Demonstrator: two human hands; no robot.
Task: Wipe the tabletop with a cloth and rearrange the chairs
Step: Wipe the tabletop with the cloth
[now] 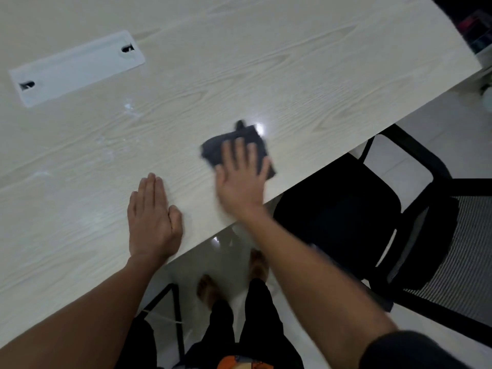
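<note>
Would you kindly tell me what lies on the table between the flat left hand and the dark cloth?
In the head view, only bare pale wood-grain tabletop separates the left hand from the dark cloth.

Dim, soft indoor light; a small white glare spot sits on the glossy desk (239, 75) beside the dark cloth (226, 145). The right hand (241, 179) and cloth are motion-blurred, and straight edges bow toward the frame's borders.
</note>
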